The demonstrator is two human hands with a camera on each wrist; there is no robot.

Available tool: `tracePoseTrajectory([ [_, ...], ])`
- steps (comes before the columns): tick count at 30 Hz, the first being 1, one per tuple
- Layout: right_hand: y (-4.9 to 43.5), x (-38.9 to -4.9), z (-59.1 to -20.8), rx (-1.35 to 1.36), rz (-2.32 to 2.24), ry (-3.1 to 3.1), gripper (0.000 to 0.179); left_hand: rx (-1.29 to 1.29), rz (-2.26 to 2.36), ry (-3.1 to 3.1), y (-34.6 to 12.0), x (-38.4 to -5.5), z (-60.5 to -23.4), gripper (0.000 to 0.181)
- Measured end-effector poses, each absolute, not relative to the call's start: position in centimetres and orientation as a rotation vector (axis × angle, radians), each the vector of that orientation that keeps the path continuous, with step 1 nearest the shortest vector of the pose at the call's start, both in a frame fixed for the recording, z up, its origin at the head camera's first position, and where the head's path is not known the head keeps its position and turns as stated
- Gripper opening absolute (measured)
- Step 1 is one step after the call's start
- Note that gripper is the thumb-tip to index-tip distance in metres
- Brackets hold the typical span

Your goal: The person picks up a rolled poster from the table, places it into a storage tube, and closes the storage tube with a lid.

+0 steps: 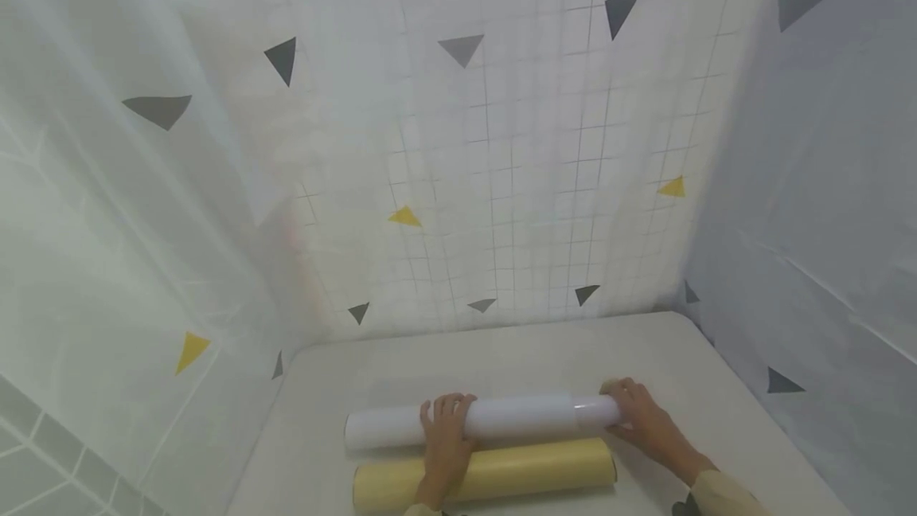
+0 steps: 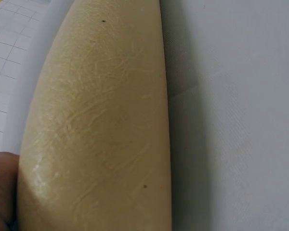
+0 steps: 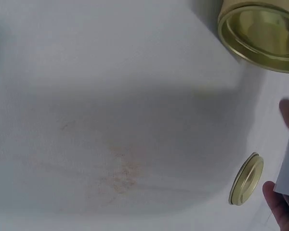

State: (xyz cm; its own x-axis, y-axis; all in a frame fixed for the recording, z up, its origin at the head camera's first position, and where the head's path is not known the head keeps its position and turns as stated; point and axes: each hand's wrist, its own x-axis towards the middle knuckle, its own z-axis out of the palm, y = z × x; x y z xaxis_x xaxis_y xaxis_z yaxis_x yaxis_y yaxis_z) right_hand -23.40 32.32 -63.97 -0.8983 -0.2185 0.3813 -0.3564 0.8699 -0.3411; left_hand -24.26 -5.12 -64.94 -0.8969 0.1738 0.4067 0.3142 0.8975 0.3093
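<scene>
Across the table lies a white tube (image 1: 519, 416), with a narrower white roll (image 1: 591, 412) sticking out of its right end. My left hand (image 1: 447, 436) grips the tube left of its middle, fingers over the top and thumb on the near side. At the right end my right hand (image 1: 641, 420) holds the roll between thumb and fingers; the roll's edge shows beside the fingertips in the right wrist view. Nearer to me, under my left wrist, is a yellow tube (image 1: 537, 471). The left wrist view shows its creased surface (image 2: 101, 106) close up.
A round gold metal lid (image 3: 247, 179) rests on the table beyond the right fingers. The yellow tube's right end has a gold metal cap (image 3: 262, 33). White table (image 1: 501, 353) lies around the tubes, with patterned sheeting (image 1: 530, 142) at the back and both sides.
</scene>
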Motion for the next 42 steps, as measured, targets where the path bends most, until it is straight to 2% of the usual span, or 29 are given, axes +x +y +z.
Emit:
tracePoseTrajectory([
  [14,31.0,-23.5,-64.2,0.599,0.766,-2.627,0.047,-0.325,-0.559,-2.728,-4.9,-24.3,-64.8,0.067],
  [20,30.3,-23.4,-64.3,0.578,0.928,-2.71,0.043,-0.321,-0.544,-2.74,-4.8,-24.1,-64.7,0.066],
  [33,30.4,-23.3,-64.7,0.28,1.211,-2.84,0.051,-0.336,-0.522,-2.746,-4.8,-23.8,-64.2,0.067],
  [38,30.5,-23.4,-64.7,0.107,1.195,-2.923,0.06,-0.344,-0.516,-2.708,-4.8,-23.7,-64.0,0.066],
  [42,30.5,-23.9,-64.4,0.049,1.229,-2.944,0.058,-0.347,-0.526,-2.69,-4.9,-23.8,-63.9,0.067],
])
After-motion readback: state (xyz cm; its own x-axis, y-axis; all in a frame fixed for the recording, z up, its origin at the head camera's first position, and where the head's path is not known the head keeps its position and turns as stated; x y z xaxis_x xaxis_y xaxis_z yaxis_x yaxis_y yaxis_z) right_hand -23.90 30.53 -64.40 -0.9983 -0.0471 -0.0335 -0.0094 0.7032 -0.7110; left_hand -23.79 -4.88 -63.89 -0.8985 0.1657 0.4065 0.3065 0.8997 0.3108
